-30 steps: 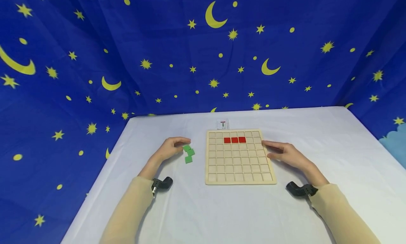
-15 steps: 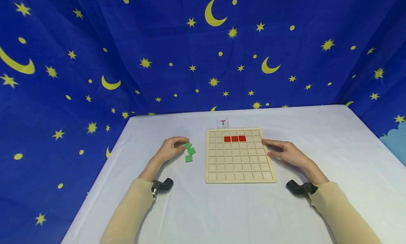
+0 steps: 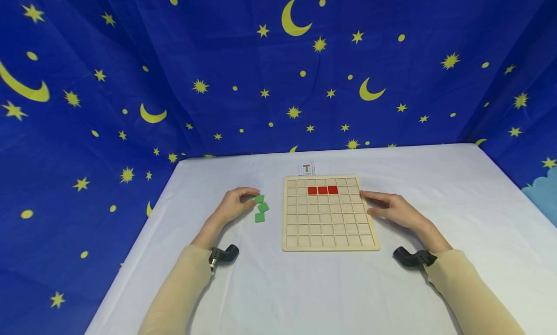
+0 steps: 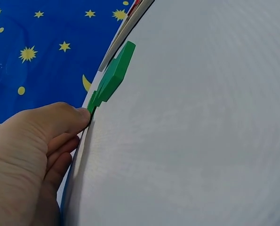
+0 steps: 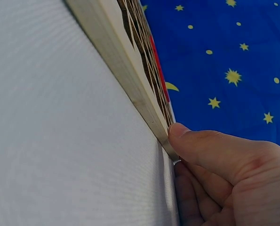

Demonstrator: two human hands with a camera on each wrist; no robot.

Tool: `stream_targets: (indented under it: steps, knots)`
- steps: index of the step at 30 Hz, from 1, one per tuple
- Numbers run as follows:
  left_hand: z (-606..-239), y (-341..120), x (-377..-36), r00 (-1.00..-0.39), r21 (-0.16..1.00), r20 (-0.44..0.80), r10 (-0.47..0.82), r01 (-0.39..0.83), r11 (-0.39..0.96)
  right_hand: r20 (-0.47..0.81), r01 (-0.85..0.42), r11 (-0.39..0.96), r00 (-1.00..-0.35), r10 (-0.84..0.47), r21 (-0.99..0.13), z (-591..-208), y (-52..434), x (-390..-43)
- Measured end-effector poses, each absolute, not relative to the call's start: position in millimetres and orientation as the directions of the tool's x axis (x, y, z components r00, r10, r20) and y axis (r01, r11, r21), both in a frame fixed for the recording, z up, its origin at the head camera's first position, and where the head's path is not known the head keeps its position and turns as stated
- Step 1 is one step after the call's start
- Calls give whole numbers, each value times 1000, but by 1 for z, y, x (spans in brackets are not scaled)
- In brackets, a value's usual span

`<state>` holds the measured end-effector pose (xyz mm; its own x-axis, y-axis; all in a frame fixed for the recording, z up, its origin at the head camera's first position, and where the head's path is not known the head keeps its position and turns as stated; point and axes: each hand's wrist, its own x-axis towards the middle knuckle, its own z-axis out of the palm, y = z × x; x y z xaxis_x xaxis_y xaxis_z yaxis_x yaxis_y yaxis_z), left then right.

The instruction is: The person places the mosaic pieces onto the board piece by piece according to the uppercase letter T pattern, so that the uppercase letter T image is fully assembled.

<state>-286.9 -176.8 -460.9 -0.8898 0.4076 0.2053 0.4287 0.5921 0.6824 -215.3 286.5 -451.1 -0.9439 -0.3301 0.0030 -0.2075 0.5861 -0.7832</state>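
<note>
Three flat square green tiles point(image 3: 263, 207) lie on the white tablecloth point(image 3: 261, 286), left of the wooden grid board point(image 3: 330, 251) and apart from it. They form a loose, kinked chain, long axis running away from the person; middle one set out toward the board and turned askew, nearest one roughly square to the board. Each tile alone shows no clear long axis.

Left hand point(image 3: 235, 204) is at the far end of the chain: thumb tip touches the far green tile point(image 3: 259, 199), index finger bent over its far side, other fingers loosely bent. Cannot tell whether thumb and index clamp it or merely touch it.

Right hand point(image 3: 398, 211) is at the board's right edge, thumb and index apart and fairly straight, both tips at the frame, thumb nearer the person.

Board lies flat, about as long as wide, sides running left-right and near-far. Three red tiles point(image 3: 322, 190) sit in its second row from the far edge, middle columns, forming a bar with its long axis left-right.

Small pattern card point(image 3: 306, 168) lies just beyond the board's far edge; printed T has its red bar far, green stem pointing toward the person. Beige sleeves point(image 3: 178, 286), black wrist mounts point(image 3: 226, 254). Blue star-and-moon backdrop point(image 3: 243, 50) behind.
</note>
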Motion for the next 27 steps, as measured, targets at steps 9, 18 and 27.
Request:
stream_targets:
  steps: [9,18,27]
  knots:
    - [-440,-176,-292,-898,712,217,383,414,567,-3,-195,577,-946,-324,-793,-453,289,-215]
    - [-420,-163,-295,-872,707,258,415,464,534,0,-195,571,-946,-323,-798,-455,290,-216]
    - [-410,-131,-297,-854,694,250,457,487,531,3,-197,550,-943,-334,-812,-455,289,-217]
